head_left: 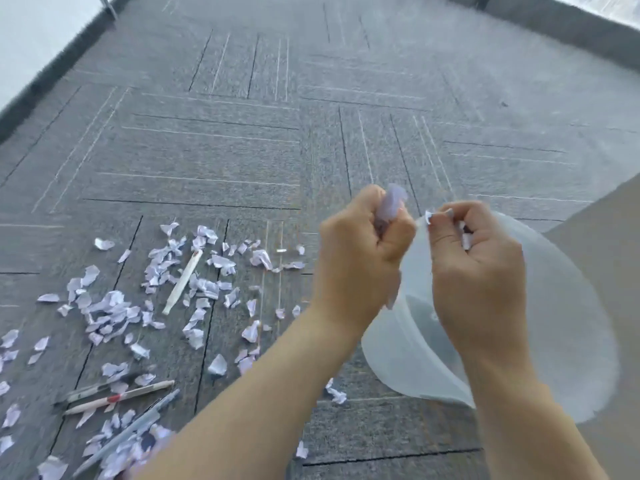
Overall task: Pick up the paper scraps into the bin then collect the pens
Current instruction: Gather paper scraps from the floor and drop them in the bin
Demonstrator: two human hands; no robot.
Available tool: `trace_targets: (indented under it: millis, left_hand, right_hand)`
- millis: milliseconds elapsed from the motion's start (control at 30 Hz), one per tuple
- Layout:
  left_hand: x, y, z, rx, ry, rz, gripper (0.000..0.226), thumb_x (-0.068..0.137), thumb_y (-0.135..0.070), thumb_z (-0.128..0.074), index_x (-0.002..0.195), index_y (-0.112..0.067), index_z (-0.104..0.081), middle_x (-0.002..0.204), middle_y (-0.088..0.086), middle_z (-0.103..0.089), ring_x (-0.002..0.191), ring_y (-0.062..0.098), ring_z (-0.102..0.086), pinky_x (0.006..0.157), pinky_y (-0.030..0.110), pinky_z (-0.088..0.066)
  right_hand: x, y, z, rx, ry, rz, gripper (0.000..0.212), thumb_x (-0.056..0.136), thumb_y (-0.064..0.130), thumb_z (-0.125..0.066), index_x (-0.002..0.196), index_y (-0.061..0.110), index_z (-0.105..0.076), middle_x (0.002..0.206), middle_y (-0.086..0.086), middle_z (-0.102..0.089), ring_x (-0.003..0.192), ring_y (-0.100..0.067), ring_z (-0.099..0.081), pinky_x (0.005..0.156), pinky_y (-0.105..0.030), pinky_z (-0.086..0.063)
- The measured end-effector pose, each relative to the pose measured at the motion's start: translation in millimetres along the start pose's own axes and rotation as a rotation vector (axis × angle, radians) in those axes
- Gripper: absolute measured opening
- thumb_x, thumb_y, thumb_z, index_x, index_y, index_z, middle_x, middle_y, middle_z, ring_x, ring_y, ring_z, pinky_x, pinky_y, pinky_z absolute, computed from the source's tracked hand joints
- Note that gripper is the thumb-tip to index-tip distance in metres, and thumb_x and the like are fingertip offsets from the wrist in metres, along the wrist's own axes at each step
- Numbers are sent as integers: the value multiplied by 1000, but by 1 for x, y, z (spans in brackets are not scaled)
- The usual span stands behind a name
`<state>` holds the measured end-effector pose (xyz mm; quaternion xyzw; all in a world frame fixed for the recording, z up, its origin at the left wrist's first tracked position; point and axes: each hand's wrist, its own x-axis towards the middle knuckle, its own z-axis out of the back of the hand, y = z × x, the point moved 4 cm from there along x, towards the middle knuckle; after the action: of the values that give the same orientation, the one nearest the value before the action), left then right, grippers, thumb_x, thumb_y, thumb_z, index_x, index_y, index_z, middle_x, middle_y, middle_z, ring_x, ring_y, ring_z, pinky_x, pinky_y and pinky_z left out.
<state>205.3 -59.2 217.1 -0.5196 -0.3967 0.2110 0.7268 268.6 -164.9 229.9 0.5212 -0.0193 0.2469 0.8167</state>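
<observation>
Our left hand [363, 244] is clenched round a wad of paper scraps [391, 202]; our right hand [474, 258] pinches a few more, both above the translucent bin [571, 306]. Loosening too early, short of the rim, would likely drop bits onto the carpet [242, 133]. We count four pens [183, 278]; dozens of loose scraps [110, 310] litter the floor, beyond counting.

Carpet [242, 150]: paper scraps [110, 311] at 8 o'clock, one pen [182, 284] among them, three pens [119, 398] nearer at 7; bin [571, 323] at 4, both hands above it.
</observation>
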Motion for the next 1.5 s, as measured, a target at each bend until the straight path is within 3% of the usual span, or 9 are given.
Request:
trace_targets:
  millis: [200,333,500,700,867,1000,1167,1267,1500]
  left_hand:
    - [-13,9,-94,121,362,233,28,86,-26,-53,61,-16,-48,49,-3,-53,40,8,-49,44,19,-35]
    - [-22,10,-110,241,624,223,40,97,-40,-42,82,-10,-63,83,5,-57,90,28,-57,69,31,-38]
    - [0,5,-66,0,209,97,47,97,-37,-29,90,-14,-69,94,0,-69,91,15,-62,81,34,-47]
    - [-19,113,37,194,-78,204,38,98,-32,-29,91,-16,-62,85,-4,-65,83,11,-60,76,33,-49]
    - [-70,222,109,577,53,448,34,98,-24,-32,119,-16,-57,121,0,-57,117,18,-49,91,23,-36]
    - [-82,271,134,878,258,577,47,97,-27,-40,143,-25,-33,158,3,-11,143,24,-10,114,44,-18]
    - [-45,308,142,1061,380,524,60,94,-36,-44,147,-33,-17,158,7,-4,145,28,-3,116,46,-12]
    - [-38,319,145,982,323,496,49,92,-15,-45,140,-21,-39,150,5,-31,139,25,-21,112,40,-26]
    - [-112,274,143,715,330,180,25,83,1,-46,88,-6,-69,91,4,-64,85,20,-59,69,38,-53]
  right_hand:
    - [0,-82,63,-56,118,-440,20,96,28,-53,83,21,-66,74,5,-65,67,-15,-56,69,-35,-45]
    - [-3,-87,82,-60,66,-460,25,100,24,-46,81,26,-62,79,19,-59,73,7,-55,75,-25,-41]
    - [0,-36,66,163,-122,-201,23,92,21,-47,91,21,-69,79,6,-67,77,-9,-64,78,-37,-52]
    - [-35,-6,-56,294,238,-64,22,90,15,-47,88,21,-67,82,4,-69,80,-19,-65,74,-40,-52]
    - [-76,-94,-168,-46,572,-87,31,97,13,-49,125,18,-60,125,2,-62,118,-15,-52,100,-31,-41]
    - [-80,-148,-230,-386,799,-8,52,99,36,-45,149,32,-31,161,1,-17,149,-23,-7,121,-43,-13]
    - [-38,-162,-303,-648,856,223,58,95,52,-39,149,42,-21,164,1,2,149,-34,8,120,-51,-2]
    - [-15,-166,-333,-678,974,286,62,96,54,-39,152,38,-17,164,4,2,149,-30,8,119,-50,-5]
    - [-79,-167,-270,-354,996,449,37,97,23,-49,132,15,-57,142,0,-53,138,-18,-40,113,-44,-35]
